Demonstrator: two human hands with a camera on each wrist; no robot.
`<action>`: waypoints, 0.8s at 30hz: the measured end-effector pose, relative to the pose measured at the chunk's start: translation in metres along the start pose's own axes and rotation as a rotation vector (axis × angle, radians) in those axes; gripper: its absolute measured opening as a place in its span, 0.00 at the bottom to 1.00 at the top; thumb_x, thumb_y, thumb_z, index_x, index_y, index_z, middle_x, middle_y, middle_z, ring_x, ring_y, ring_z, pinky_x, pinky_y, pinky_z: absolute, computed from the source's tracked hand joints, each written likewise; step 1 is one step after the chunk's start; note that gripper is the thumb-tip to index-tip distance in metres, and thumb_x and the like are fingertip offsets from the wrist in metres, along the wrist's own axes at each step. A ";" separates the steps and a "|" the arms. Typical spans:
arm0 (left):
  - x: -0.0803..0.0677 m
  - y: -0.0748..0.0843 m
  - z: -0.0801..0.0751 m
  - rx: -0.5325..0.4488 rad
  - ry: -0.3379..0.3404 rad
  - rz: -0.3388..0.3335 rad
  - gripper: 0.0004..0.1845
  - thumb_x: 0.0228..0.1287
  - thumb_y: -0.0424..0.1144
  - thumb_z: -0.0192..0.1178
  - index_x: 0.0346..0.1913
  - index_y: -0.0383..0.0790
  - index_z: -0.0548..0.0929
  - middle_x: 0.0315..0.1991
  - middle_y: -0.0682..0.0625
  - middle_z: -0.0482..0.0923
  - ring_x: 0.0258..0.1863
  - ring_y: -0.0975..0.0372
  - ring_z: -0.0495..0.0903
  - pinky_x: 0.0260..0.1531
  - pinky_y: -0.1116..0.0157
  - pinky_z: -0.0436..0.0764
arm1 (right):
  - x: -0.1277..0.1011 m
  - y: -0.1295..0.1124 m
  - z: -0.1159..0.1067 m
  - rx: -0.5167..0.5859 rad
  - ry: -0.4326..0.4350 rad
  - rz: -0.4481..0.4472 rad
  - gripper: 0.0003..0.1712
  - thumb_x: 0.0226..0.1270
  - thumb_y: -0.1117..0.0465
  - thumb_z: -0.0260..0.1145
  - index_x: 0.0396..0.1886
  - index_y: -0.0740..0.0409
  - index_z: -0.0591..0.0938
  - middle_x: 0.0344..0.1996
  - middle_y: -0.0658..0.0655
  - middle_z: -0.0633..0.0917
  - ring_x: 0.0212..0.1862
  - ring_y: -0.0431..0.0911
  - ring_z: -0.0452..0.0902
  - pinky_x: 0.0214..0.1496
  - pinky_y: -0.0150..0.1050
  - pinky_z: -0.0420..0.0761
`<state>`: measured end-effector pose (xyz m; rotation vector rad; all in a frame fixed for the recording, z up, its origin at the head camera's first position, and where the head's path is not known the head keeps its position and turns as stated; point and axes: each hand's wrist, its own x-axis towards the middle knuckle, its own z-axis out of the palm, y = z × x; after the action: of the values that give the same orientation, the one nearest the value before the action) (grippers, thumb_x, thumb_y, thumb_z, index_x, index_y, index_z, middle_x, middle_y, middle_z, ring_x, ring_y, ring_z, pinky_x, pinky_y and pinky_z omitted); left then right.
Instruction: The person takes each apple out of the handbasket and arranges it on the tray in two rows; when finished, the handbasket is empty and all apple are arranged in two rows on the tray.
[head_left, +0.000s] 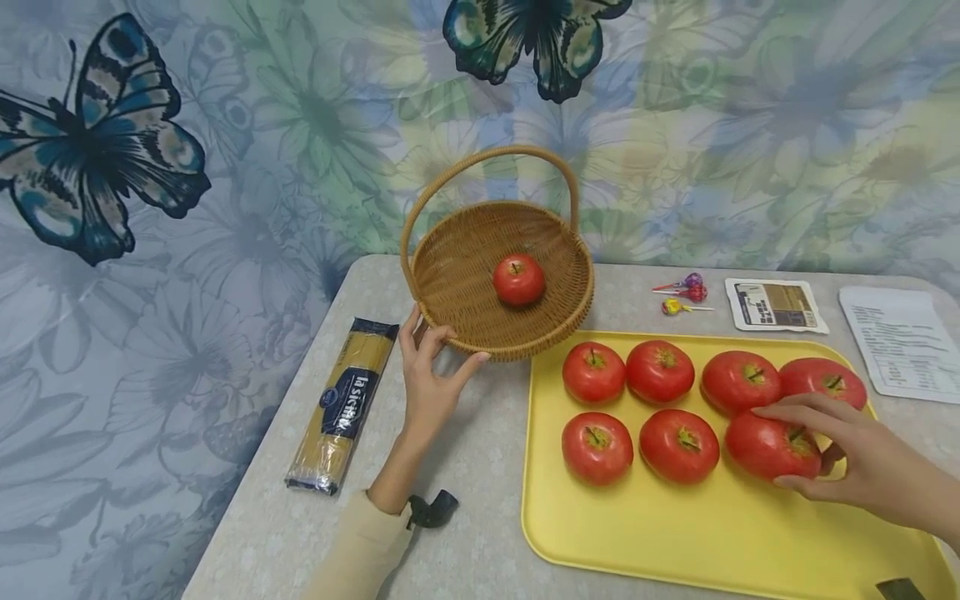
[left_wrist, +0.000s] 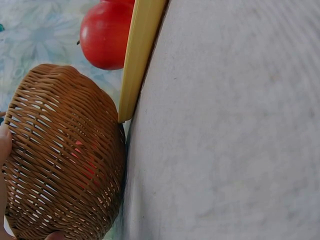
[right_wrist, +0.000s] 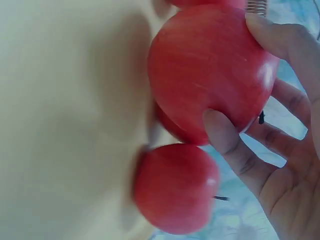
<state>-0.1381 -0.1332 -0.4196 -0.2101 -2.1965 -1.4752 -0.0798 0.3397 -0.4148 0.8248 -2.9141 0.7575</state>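
A wicker basket [head_left: 480, 317] with a tall handle stands at the back of the table, one red apple [head_left: 519, 280] inside it. My left hand [head_left: 433, 375] holds the basket's near left rim, with the thumb along the front edge. On the yellow tray [head_left: 600, 533] sit several red apples [head_left: 678, 446] in two rows. At the right end of the front row, my right hand [head_left: 862, 458] grips an apple [head_left: 772, 446] between thumb and fingers. In the right wrist view this apple [right_wrist: 205, 70] fills the grasp, with another apple [right_wrist: 177, 187] beside it.
A pack of spaghetti [head_left: 345, 408] lies left of the basket. Behind the tray are lollipops [head_left: 684, 292], a flat sachet [head_left: 776, 305] and a printed paper [head_left: 903, 342]. A curtain with butterflies [head_left: 105, 133] hangs behind the table.
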 end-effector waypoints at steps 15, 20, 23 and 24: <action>-0.001 -0.003 0.000 -0.007 -0.005 0.025 0.21 0.52 0.31 0.74 0.43 0.28 0.74 0.74 0.30 0.44 0.71 0.36 0.55 0.58 0.41 0.74 | -0.002 0.003 0.009 -0.129 -0.014 0.014 0.44 0.34 0.44 0.84 0.58 0.39 0.79 0.49 0.44 0.76 0.49 0.26 0.59 0.38 0.33 0.82; -0.001 -0.004 0.001 -0.006 -0.004 0.024 0.21 0.52 0.31 0.74 0.43 0.28 0.74 0.74 0.30 0.44 0.72 0.36 0.55 0.59 0.41 0.73 | -0.004 0.003 0.002 -0.128 0.048 0.030 0.46 0.33 0.49 0.86 0.59 0.42 0.78 0.51 0.47 0.75 0.49 0.25 0.60 0.34 0.31 0.79; -0.001 -0.004 0.001 -0.001 -0.003 0.022 0.21 0.52 0.31 0.74 0.43 0.28 0.74 0.74 0.30 0.44 0.72 0.36 0.55 0.59 0.41 0.73 | -0.003 0.001 -0.002 -0.114 0.070 0.030 0.47 0.32 0.52 0.86 0.59 0.44 0.78 0.52 0.47 0.74 0.48 0.26 0.61 0.31 0.30 0.77; 0.000 -0.004 0.000 -0.001 -0.003 0.021 0.21 0.52 0.31 0.74 0.43 0.28 0.74 0.74 0.30 0.44 0.72 0.37 0.54 0.59 0.41 0.73 | -0.001 0.000 -0.003 -0.110 0.073 0.020 0.47 0.32 0.52 0.86 0.60 0.44 0.78 0.52 0.46 0.73 0.48 0.26 0.61 0.32 0.29 0.77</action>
<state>-0.1392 -0.1342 -0.4229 -0.2352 -2.1888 -1.4659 -0.0793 0.3419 -0.4123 0.7434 -2.8736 0.6084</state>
